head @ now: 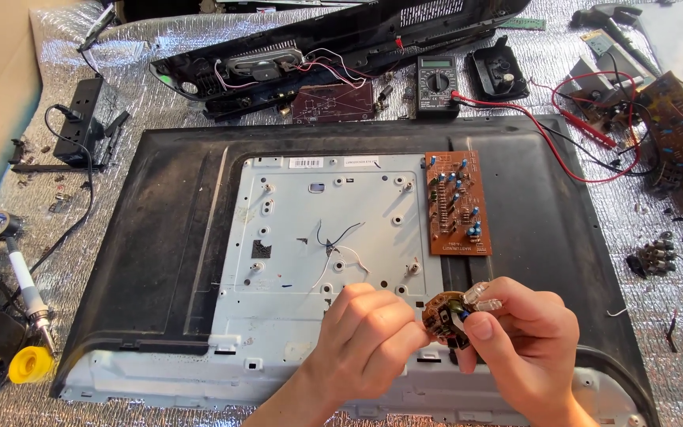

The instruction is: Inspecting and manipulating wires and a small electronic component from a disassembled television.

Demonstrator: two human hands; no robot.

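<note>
Fingers (480,328) of our right hand (527,348) pinch a small round brown circuit board (446,316), our left hand (365,344) closed on its left edge, held near us over the grey metal television back panel (318,237).

A brown circuit board (458,203) is lying on the grey metal chassis (318,237) of an opened flat screen, which is resting on the foil-covered worktop (65,95). A black multimeter (437,85) is sitting beyond it, its red lead (563,170) trailing across the dark frame. A soldering iron (27,296) is lying at the left near a yellow solder spool (30,364). A black speaker bar (278,59) is stretching across the far edge.
</note>
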